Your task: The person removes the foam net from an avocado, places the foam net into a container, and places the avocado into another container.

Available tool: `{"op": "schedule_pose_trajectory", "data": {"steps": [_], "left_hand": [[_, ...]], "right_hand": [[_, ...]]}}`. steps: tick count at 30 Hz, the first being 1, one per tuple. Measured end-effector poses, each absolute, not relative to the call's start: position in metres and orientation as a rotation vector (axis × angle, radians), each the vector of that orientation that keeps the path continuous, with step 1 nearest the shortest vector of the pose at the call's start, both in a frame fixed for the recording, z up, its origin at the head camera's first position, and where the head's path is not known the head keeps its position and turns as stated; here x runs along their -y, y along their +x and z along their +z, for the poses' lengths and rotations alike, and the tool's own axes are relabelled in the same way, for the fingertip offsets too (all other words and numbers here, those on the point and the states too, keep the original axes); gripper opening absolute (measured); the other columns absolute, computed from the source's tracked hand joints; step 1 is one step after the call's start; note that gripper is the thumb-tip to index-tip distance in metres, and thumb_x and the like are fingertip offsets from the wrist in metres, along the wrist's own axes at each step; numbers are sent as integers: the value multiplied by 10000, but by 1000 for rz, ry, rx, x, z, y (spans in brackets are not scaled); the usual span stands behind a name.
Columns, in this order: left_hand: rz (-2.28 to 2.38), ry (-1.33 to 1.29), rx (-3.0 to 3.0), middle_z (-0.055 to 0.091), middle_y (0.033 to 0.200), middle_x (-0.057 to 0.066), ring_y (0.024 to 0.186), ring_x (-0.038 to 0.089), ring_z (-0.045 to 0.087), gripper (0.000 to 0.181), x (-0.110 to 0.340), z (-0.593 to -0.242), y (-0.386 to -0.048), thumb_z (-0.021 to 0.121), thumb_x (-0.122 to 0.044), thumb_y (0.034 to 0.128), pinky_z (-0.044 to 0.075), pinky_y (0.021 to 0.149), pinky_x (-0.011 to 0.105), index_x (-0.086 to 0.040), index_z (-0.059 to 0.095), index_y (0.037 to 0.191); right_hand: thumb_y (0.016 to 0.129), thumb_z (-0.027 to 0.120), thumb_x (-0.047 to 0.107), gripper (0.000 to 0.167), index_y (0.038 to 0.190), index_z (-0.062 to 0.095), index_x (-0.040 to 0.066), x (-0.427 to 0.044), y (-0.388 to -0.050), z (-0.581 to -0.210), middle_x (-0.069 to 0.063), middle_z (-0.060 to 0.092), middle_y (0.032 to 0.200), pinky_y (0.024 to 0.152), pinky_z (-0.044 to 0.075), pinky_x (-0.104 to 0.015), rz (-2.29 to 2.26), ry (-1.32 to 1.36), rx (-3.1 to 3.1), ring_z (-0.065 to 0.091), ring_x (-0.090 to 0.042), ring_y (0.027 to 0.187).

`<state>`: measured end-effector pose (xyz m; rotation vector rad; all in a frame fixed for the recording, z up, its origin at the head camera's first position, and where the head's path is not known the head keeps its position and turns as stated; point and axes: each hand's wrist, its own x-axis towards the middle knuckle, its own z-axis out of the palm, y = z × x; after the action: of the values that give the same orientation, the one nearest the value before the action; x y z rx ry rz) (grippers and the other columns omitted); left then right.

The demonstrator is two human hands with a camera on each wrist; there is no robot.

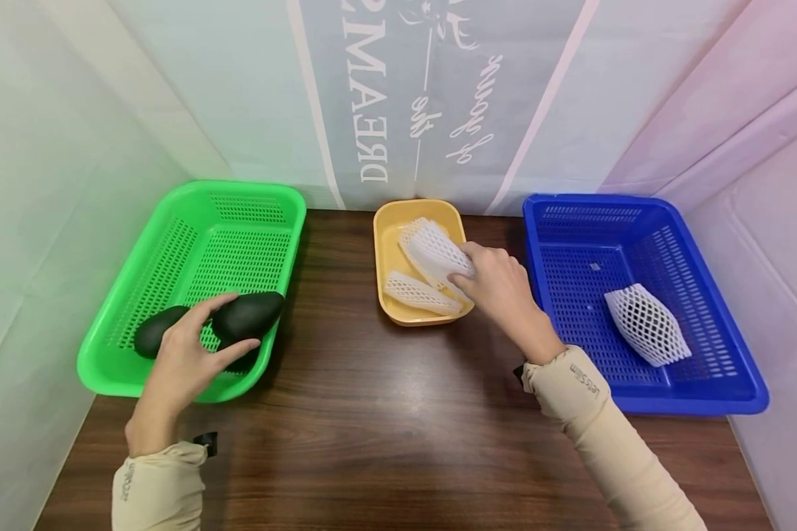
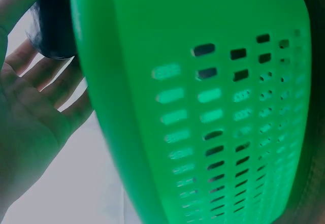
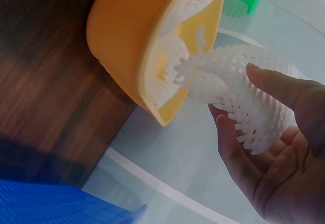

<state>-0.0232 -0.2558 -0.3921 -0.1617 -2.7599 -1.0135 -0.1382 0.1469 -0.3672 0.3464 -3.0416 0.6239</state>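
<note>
Fingers and thumb of the left hand [image 1: 187, 352] grip a dark fruit [image 1: 249, 316] over the near right side of the green basket [image 1: 202, 188]. Just left of those fingers lies a second fruit [image 1: 151, 338], partly covered by the hand; under the thumb a third dark shape [image 1: 244, 361] is mostly hidden. The left wrist view cuts the held fruit off at the top, behind the rim. The fingers of the right hand [image 1: 505, 287] pinch a white net [image 1: 432, 247] at the yellow bin [image 1: 380, 254]; loose nets [image 1: 417, 293] lie below them, their number unclear. Well right of these fingers, another net [image 1: 647, 324] lies in the blue basket [image 1: 564, 276], something dark showing through its mesh.
</note>
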Motion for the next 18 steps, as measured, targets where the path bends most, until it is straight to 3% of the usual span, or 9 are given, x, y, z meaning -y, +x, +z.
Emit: {"op": "schedule_pose_trajectory", "data": {"steps": [6, 18], "left_hand": [[-989, -166, 2744, 595, 1356, 200, 1196, 421, 548, 775, 260, -397, -24, 886, -83, 714, 457, 898, 511, -125, 545, 1408], [-1059, -82, 2783, 558, 1385, 245, 1266, 476, 509, 745, 268, -400, -25, 872, -129, 749, 441, 928, 608, -99, 532, 1411]], "right_hand": [[866, 770, 256, 486, 1299, 632, 82, -145, -141, -376, -191, 714, 1129, 664, 536, -555, 632, 314, 3061, 698, -402, 919], [857, 779, 292, 551, 1336, 607, 79, -136, -146, -392, -183, 686, 1226, 705, 550, -556, 629, 295, 3109, 691, -398, 982]]}}
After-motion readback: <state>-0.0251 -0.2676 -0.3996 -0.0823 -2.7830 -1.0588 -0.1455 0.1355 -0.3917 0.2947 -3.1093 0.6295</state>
